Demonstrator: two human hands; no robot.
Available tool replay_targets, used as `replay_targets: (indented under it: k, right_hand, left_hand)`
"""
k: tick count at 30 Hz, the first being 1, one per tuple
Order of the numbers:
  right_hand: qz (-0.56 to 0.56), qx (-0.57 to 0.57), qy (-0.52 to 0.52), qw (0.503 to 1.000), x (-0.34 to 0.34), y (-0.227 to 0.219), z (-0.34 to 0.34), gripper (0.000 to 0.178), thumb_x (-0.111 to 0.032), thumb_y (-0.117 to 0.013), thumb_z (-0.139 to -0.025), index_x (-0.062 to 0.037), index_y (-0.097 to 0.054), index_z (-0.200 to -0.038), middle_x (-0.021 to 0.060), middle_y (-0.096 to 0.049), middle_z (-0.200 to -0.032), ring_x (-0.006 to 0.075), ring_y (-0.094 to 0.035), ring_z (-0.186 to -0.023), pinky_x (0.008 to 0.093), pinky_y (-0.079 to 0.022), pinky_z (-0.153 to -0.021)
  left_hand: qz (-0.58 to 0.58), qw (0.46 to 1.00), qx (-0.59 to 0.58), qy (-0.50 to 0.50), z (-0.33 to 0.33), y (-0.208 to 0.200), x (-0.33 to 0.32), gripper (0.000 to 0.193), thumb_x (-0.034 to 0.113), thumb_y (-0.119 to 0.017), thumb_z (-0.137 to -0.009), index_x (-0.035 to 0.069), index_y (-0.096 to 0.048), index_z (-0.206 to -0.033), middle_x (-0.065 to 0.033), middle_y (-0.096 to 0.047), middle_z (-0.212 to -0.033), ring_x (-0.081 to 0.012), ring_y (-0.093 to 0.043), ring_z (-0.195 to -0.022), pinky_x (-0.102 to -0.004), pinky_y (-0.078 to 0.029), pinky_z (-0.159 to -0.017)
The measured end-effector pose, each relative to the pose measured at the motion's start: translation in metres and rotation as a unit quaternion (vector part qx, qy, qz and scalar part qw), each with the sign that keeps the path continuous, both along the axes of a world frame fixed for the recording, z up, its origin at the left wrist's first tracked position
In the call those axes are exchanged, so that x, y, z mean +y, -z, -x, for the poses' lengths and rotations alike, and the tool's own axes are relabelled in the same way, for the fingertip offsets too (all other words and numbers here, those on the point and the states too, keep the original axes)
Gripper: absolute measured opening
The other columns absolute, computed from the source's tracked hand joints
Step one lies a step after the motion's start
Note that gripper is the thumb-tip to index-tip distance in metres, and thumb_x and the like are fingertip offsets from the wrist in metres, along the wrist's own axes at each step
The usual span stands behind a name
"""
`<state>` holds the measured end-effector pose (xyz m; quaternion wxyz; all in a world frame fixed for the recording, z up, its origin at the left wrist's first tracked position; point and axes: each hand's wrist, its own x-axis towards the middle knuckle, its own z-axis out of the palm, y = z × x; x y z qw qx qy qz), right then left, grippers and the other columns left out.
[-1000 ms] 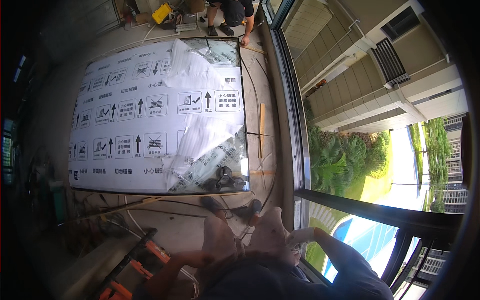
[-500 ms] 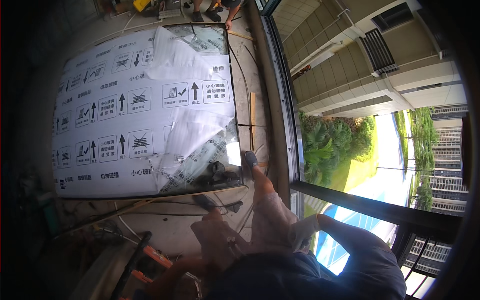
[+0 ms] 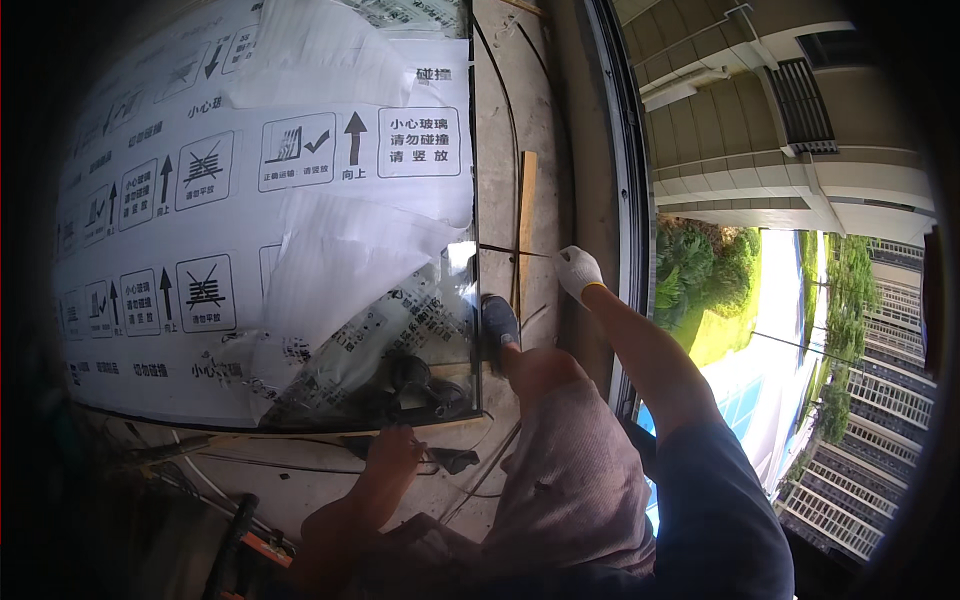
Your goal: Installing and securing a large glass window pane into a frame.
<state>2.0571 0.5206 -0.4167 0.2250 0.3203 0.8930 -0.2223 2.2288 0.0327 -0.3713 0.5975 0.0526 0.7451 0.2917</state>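
A large glass panel (image 3: 455, 330) lies at the left, mostly covered by white printed protective film (image 3: 230, 240) that is torn and peeled back at its right side. A dark double-cup suction lifter (image 3: 425, 385) rests on its near right corner. My left hand (image 3: 395, 455), bare and in shadow, is at the panel's near edge; its fingers are too dark to read. White-gloved, my right hand (image 3: 578, 272) is low by the window frame with fingers closed. A thin dark strip (image 3: 515, 250) runs from the panel's side to its fingertips; whether it is held is unclear.
A wooden strip (image 3: 527, 200) and dark cables (image 3: 510, 110) lie on the concrete floor beside the panel. My shoe (image 3: 498, 322) is close to the panel's right edge. The window frame (image 3: 632, 180) borders a drop to greenery and buildings outside. Orange equipment (image 3: 268, 548) lies at lower left.
I have come closer and lower, so the panel looks larger. My right hand has reached forward to the floor by the window; my left hand has come up to the panel's near edge.
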Motion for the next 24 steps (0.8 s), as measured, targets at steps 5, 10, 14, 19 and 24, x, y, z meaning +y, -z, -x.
replay_targets:
  k: [5,10,14,19,24]
  right_hand:
    - [-0.075,-0.052,-0.053,0.994,0.034,0.145,0.042,0.044,-0.045,-0.063,-0.102,-0.0049,-0.073,-0.117,0.0228,-0.076,-0.121,0.0419,-0.07,-0.118,0.0499,-0.055,-0.102]
    - [-0.068,-0.201,-0.044,0.976,0.044,0.234,0.074,0.063,-0.056,-0.062,-0.101,-0.0054,-0.071,-0.136,0.0213,-0.072,-0.136,0.0384,-0.067,-0.13,0.047,-0.054,-0.108]
    - [-0.07,-0.152,-0.03,0.986,0.043,0.27,0.064,0.067,-0.057,-0.065,-0.097,-0.0037,-0.071,-0.136,0.0221,-0.071,-0.139,0.0387,-0.067,-0.13,0.0465,-0.054,-0.108]
    - [-0.019,-0.122,-0.068,0.99,0.063,0.262,0.067,0.05,-0.046,-0.073,-0.088,-0.0061,-0.08,-0.117,0.0199,-0.079,-0.116,0.0371,-0.075,-0.113,0.0469,-0.058,-0.099]
    - [0.016,-0.094,-0.016,0.995,0.078,0.253,0.066,0.057,-0.048,-0.077,-0.083,-0.0027,-0.079,-0.117,0.019,-0.08,-0.108,0.0367,-0.076,-0.108,0.0469,-0.058,-0.096]
  left_hand:
    - [0.086,0.961,0.221,0.144,-0.015,0.184,0.048,0.08,0.061,-0.079,-0.089,-0.004,-0.064,-0.132,-0.0229,-0.065,-0.133,-0.0397,-0.059,-0.129,-0.047,-0.049,-0.108]
    - [0.078,0.928,0.316,0.179,-0.041,0.264,0.058,0.091,0.06,-0.081,-0.085,-0.003,-0.056,-0.147,-0.0257,-0.059,-0.144,-0.041,-0.053,-0.139,-0.0518,-0.044,-0.114]
    - [0.064,0.915,0.356,0.181,-0.053,0.297,0.047,0.093,0.056,-0.082,-0.084,0.003,-0.052,-0.154,-0.0272,-0.05,-0.158,-0.0431,-0.048,-0.147,-0.0532,-0.039,-0.121]
    - [0.081,0.919,0.338,0.185,-0.052,0.299,0.046,0.091,0.056,-0.081,-0.084,0.004,-0.053,-0.153,-0.0266,-0.051,-0.158,-0.0429,-0.048,-0.147,-0.0532,-0.039,-0.12]
    - [0.103,0.925,0.3,0.208,-0.039,0.287,0.054,0.088,0.056,-0.079,-0.085,0.005,-0.055,-0.152,-0.0261,-0.052,-0.157,-0.0426,-0.049,-0.146,-0.0532,-0.04,-0.12]
